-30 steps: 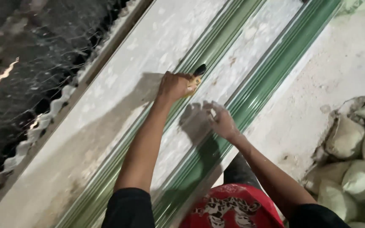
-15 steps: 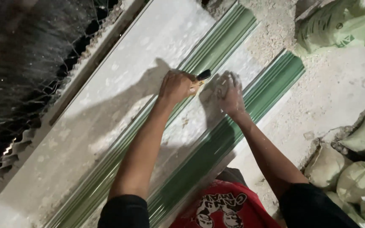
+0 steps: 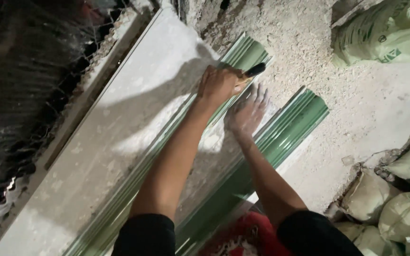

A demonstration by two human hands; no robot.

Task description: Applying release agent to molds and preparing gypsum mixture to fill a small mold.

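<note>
1. Since half a second ago, both hands have travelled up the panel toward its far end, which now shows in full along with the rubble beyond it.
2. Left hand (image 3: 220,84): closed in a fist round a dark-handled tool (image 3: 252,71). The handle's dark tip juts out past the knuckles on the far side; the working end is hidden under the fist, so its kind cannot be told.
3. Right hand (image 3: 247,113): fingers spread flat, holding nothing, pressed on the pale flat strip (image 3: 214,142) just beside and below the fist.
4. Work surface: the fist sits on the inner green moulded ridge (image 3: 243,57), near its far end. A second green ridge (image 3: 285,132) runs alongside, beyond the flat hand. A wide pale slab (image 3: 134,109) lies on the other side of the grip.
5. Surroundings: loose rubble and dust (image 3: 300,42) lie past the ridge ends; pale green sacks (image 3: 380,38) are stacked well apart from the hands.
6. Risk, as judged: the tool is close to the ridge's end, so a hard stroke could run off the edge into the rubble or chip the corner. The spread fingers are close to the tool and could be struck if it slips sideways.
</note>
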